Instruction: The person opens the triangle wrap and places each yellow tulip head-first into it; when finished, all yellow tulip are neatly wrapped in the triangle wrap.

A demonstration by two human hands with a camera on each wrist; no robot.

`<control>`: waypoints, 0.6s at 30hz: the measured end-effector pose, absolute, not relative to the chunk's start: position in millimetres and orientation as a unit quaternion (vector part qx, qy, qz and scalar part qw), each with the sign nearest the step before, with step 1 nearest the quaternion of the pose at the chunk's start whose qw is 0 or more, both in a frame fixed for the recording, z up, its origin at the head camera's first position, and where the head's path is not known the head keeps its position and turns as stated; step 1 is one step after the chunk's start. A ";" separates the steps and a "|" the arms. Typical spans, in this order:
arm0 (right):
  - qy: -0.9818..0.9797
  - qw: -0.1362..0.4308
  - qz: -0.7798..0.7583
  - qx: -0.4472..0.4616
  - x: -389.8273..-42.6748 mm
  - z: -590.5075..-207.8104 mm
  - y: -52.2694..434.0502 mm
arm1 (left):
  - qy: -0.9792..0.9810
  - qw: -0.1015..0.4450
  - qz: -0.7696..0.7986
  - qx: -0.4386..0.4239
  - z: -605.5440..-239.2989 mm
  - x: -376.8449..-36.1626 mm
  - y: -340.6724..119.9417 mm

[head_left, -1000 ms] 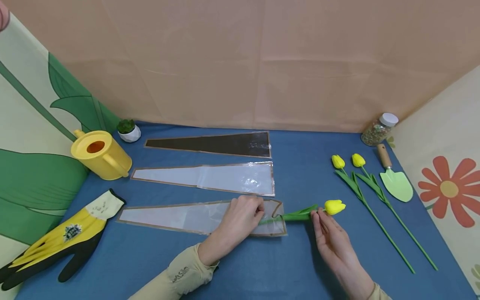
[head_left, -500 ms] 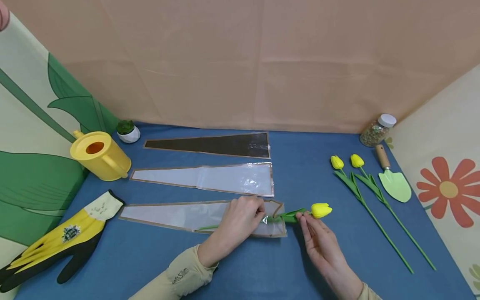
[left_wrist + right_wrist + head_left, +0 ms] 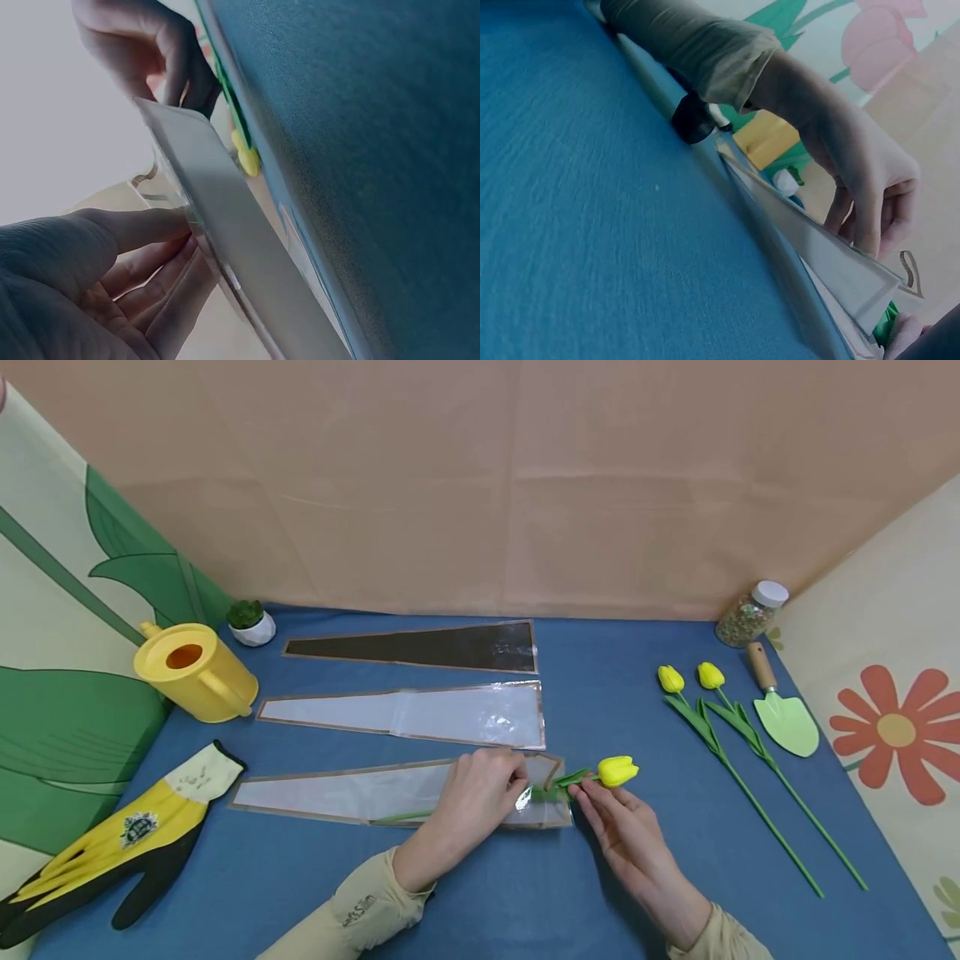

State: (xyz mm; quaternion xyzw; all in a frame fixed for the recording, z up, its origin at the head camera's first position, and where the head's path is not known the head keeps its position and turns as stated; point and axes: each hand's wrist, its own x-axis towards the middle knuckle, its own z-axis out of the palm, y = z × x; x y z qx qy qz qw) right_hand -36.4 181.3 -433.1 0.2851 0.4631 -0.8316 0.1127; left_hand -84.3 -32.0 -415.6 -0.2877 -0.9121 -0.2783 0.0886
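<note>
A yellow artificial tulip (image 3: 618,771) lies partly inside a long tapered flower sleeve (image 3: 315,795), its green stem showing through the clear film. My right hand (image 3: 626,831) pinches the tulip just below its bloom, by the leaves at the sleeve's wide end. Over the sleeve, my left hand (image 3: 483,789) pinches its upper film near that end, where the brown-edged rim bends up. In the left wrist view, the left thumb and fingers grip the raised film edge (image 3: 214,255). Green leaves (image 3: 886,324) show at the sleeve mouth in the right wrist view.
Behind lie a white sleeve (image 3: 472,714) and a black one (image 3: 457,646). Two yellow tulips (image 3: 716,752), a trowel (image 3: 786,722) and a jar (image 3: 752,614) are at right. At left are a watering can (image 3: 213,685), small potted plant (image 3: 252,625) and work glove (image 3: 150,818).
My right hand has moved left with the tulip, sliding its stem and leaves deeper into the sleeve. The left hand keeps its pinch on the film in nearly the same place.
</note>
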 end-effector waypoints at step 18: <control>0.565 0.079 -0.787 0.237 -39.5 -435.9 169.2 | -0.910 0.123 -0.267 -0.293 -414.6 -82.0 -30.7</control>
